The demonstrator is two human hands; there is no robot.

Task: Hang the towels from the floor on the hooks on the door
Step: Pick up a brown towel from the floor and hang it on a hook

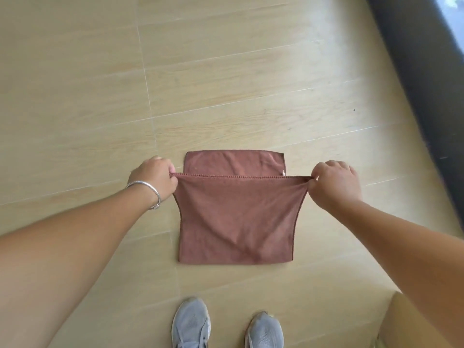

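A reddish-brown towel point(236, 217) hangs stretched between my two hands above the wooden floor. My left hand point(153, 178), with a silver bangle on the wrist, pinches its upper left corner. My right hand point(335, 182) pinches the upper right corner. The top hem is pulled taut between them and the cloth hangs down below. Behind the hem shows another reddish-brown panel point(233, 163), flat against the floor; I cannot tell whether it is a second towel or the far part of the same one. No door or hooks are in view.
Light wooden floor point(226, 84) fills the view. A dark strip point(421, 79) runs along the right edge. My two grey shoes point(190, 322) stand at the bottom, just below the towel.
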